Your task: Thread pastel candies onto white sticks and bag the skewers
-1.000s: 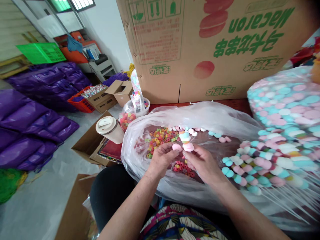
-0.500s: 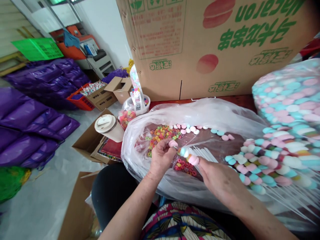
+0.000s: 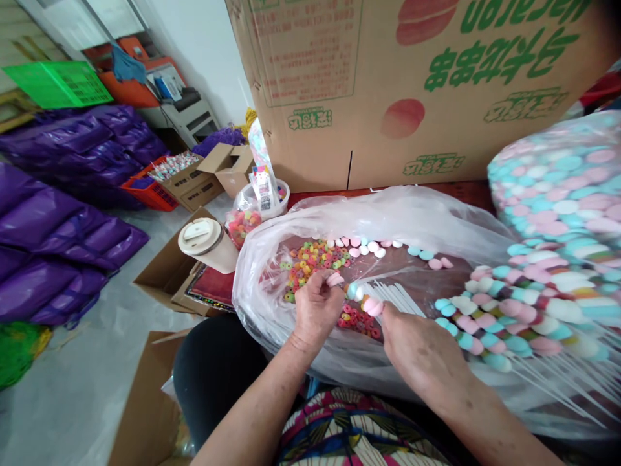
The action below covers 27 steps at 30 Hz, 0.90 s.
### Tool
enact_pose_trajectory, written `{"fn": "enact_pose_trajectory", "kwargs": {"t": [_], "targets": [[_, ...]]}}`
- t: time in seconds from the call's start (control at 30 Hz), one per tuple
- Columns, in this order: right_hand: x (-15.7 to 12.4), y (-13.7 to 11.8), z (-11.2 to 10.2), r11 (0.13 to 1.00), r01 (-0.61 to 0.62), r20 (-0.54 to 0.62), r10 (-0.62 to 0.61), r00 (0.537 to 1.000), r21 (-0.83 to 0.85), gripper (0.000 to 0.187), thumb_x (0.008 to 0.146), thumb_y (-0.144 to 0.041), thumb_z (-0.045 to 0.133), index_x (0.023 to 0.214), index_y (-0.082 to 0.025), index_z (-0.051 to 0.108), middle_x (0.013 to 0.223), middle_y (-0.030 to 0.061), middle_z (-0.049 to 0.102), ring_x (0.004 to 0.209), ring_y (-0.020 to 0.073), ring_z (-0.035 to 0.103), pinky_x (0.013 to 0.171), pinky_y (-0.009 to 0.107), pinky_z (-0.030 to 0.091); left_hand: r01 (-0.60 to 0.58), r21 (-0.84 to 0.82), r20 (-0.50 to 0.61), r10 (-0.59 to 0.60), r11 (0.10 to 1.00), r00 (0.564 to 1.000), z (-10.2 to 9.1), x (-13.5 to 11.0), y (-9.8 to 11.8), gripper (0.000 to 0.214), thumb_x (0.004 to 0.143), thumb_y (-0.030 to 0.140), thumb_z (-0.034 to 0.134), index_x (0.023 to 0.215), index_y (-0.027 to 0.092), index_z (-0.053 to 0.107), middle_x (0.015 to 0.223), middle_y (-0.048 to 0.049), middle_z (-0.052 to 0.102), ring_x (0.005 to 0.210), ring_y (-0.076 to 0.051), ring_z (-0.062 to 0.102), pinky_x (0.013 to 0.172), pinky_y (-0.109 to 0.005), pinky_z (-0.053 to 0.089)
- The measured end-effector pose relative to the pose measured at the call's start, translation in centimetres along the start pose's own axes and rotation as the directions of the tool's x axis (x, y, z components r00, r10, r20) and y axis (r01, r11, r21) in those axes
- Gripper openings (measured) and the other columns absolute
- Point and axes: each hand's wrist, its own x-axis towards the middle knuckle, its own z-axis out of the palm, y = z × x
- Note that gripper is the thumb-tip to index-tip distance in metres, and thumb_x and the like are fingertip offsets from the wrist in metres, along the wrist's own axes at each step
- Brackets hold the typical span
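A: Starting at the back of the room: past purple bundles [image 3: 58, 239] piled on the floor, then over to a cardboard box [image 3: 349, 149], printed upside down and standing tall behind the red counter [image 3: 211, 285].

B: And nearer?

A: Looking down onto clear plastic [image 3: 388, 206], gathered loosely around the work. Scattered with mixed ring candies [image 3: 313, 255] on the left, red rings [image 3: 361, 323] closer in, and pastel marshmallows [image 3: 373, 246] along the far side.

B: Now to the left hand [image 3: 315, 307]!

A: Pinching a pink marshmallow [image 3: 334, 278] between thumb and finger, right by the upper end of a candy skewer [image 3: 358, 292]. Touching it or just short of it? Cannot tell from here.

B: And with the right hand [image 3: 422, 346]?

A: Gripping the lower end of that candy skewer, with fingers pressed together just behind a pink piece [image 3: 373, 306], partly hidden by the back of the hand.

B: Threaded how?

A: With blue and white, then an orange ring, then pink. Held tilted between the hands, close to a bunch of white sticks [image 3: 395, 296].

B: And off to the right?

A: Heaped high with threaded skewers [image 3: 521, 317], near a bulging bag of marshmallows [image 3: 557, 171].
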Motion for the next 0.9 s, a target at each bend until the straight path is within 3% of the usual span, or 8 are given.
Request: {"fn": "enact_pose_trajectory", "kwargs": {"t": [0.23,0.5,0.6,0.67,0.77,0.83,0.9], "targets": [[0.5,-1.0,0.9,0.997,0.043,0.025,-0.044,0.999,0.064,0.034,0.091,-0.011,0.029,0.103,-0.015,0.060,0.077,0.0127,0.071,0.076,0.0282,0.070,0.055,0.031,0.039,-0.033,0.144,-0.046,0.040,0.989,0.998,-0.2,0.2,-0.7,0.028,0.070,0.018,0.057,0.093,0.017,0.071,0.070,0.0009,0.071,0.060,-0.011,0.061,0.062,-0.022,0.050],[1.4,-1.7,2.6,0.983,0.088,0.023,-0.093,0.995,0.161,0.033,0.091,-0.016,0.031,0.103,-0.017,0.062,0.079,0.0127,0.071,0.077,0.0252,0.069,0.056,0.029,0.034,-0.155,0.217,0.103,0.135,0.964,0.986,-1.4,0.2,-2.0,0.034,0.072,0.016,0.052,0.099,0.019,0.072,0.072,0.0004,0.070,0.060,-0.011,0.059,0.063,-0.021,0.048],[2.3,-1.6,3.3,0.968,0.097,0.004,-0.101,0.995,0.232,0.032,0.091,-0.016,0.033,0.102,-0.017,0.063,0.080,0.0126,0.070,0.076,0.0248,0.067,0.057,0.029,0.033,-0.220,0.229,0.233,0.166,0.948,0.958,-2.3,0.5,-2.3,0.032,0.073,0.016,0.053,0.100,0.019,0.071,0.073,-0.0014,0.069,0.063,-0.013,0.059,0.066,-0.023,0.047],[2.8,-1.4,3.7,0.941,0.111,-0.011,-0.113,0.994,0.321,0.031,0.090,-0.017,0.034,0.100,-0.017,0.064,0.080,0.0121,0.070,0.074,0.0226,0.065,0.059,0.029,0.033,-0.156,0.146,0.285,0.109,0.977,0.952,-2.9,0.8,-2.4,0.024,0.077,0.019,0.054,0.092,0.019,0.072,0.070,-0.0014,0.067,0.064,-0.013,0.058,0.066,-0.023,0.046],[3.0,-0.9,3.7,0.824,0.183,-0.064,-0.176,0.982,0.537,0.027,0.090,-0.023,0.038,0.089,-0.016,0.064,0.075,0.0080,0.067,0.067,0.0168,0.060,0.060,0.026,0.035,0.109,-0.134,0.199,-0.081,0.985,0.977,-2.7,1.5,-2.3,0.017,0.080,0.031,0.057,0.077,0.018,0.067,0.067,-0.0003,0.065,0.064,-0.012,0.057,0.064,-0.023,0.045],[2.8,-0.7,3.6,0.715,0.229,-0.110,-0.210,0.972,0.661,0.024,0.089,-0.027,0.042,0.083,-0.016,0.063,0.068,0.0036,0.063,0.061,0.0138,0.054,0.058,0.024,0.036,0.291,-0.401,0.139,-0.256,0.869,0.957,-2.1,1.8,-2.0,0.018,0.076,0.035,0.062,0.072,0.017,0.061,0.066,0.0007,0.063,0.061,-0.012,0.057,0.061,-0.023,0.045],[2.5,-0.6,3.8,0.636,0.252,-0.140,-0.223,0.965,0.729,0.023,0.087,-0.028,0.043,0.079,-0.017,0.061,0.063,0.0010,0.059,0.057,0.0127,0.051,0.056,0.023,0.036,0.434,-0.615,0.207,-0.397,0.658,0.894,-1.3,2.0,-1.4,0.018,0.071,0.033,0.066,0.072,0.018,0.056,0.066,0.0005,0.062,0.060,-0.013,0.059,0.059,-0.025,0.046]]}}
